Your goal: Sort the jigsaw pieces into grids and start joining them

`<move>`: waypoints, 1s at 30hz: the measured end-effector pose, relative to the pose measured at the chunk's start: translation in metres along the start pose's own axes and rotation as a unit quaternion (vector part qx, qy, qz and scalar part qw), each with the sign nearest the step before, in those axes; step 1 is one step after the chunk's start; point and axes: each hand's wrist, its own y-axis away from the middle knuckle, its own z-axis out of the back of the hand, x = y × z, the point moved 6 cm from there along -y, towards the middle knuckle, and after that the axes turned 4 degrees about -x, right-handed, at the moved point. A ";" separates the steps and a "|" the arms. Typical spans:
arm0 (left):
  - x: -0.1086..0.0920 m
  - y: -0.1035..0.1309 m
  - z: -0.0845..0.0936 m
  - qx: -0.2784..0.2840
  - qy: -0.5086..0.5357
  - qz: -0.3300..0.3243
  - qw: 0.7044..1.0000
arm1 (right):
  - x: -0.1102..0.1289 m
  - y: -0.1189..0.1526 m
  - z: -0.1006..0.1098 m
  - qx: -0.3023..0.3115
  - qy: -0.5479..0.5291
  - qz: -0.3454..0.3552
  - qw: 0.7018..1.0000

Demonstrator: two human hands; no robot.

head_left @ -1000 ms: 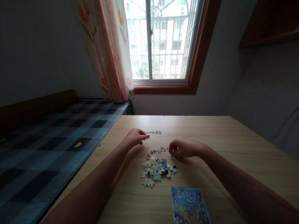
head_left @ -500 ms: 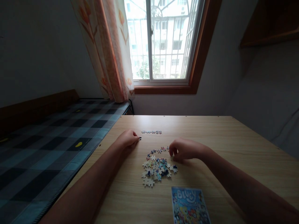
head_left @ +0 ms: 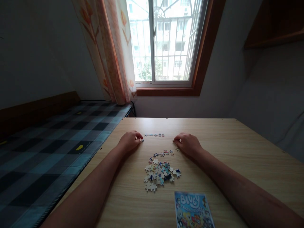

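Note:
My left hand rests at the left of the table, thumb and fingers closed on a small dark puzzle piece. Just beyond it, several joined pieces form a short straight strip. To the right of that strip, my right hand pinches a small puzzle piece, mostly covered by the fingertips. Another loose piece lies on the table beneath this hand. Closer to me, an arc of loose pieces curves around the far side of a heap of puzzle pieces, many face down.
A blue Bluey puzzle box lies at the near edge of view, on the wooden table. Left of the table stands a bed with a checked cover. A window and a flowered curtain are behind.
My right hand has moved away from the arc's right end, farther from me, and now pinches a piece level with my left hand. My left hand has barely moved.

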 end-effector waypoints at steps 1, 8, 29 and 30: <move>-0.002 0.001 -0.001 0.003 -0.009 -0.007 1.000 | 0.001 0.000 -0.003 0.003 0.002 0.005 1.000; -0.011 0.005 -0.012 -0.007 -0.040 -0.044 0.998 | 0.026 0.000 -0.026 0.032 -0.023 0.102 0.994; 0.008 0.008 -0.011 -0.080 0.035 -0.044 0.995 | 0.012 0.003 -0.044 0.102 -0.075 0.077 0.989; 0.008 0.008 -0.013 -0.078 0.034 -0.045 0.995 | 0.012 0.002 -0.045 0.104 -0.077 0.075 0.989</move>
